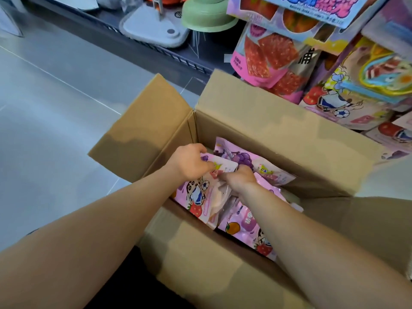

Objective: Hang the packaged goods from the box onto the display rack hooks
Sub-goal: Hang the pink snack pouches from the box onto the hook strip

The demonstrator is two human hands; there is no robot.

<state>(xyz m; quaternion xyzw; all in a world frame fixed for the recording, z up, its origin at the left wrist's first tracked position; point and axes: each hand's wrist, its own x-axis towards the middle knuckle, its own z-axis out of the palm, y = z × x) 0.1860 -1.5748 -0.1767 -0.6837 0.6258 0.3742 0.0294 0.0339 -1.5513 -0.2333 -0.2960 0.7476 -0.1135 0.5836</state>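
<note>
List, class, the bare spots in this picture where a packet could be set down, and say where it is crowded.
Free: the grey floor left of the cardboard box, up to the dark shelf base; also the box's near flap. Crowded: inside the box, where both the left hand and right hand grip pink packets, and the rack of hanging packets at upper right.

Pale grey tiled floor [55, 103] (glossy, thin seams) meets a dark low shelf [142, 46].

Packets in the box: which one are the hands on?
The strawberry packet with the football cartoon, at the box's left side; both hands, left and right, pinch its top edge. The others lie untouched.
</note>
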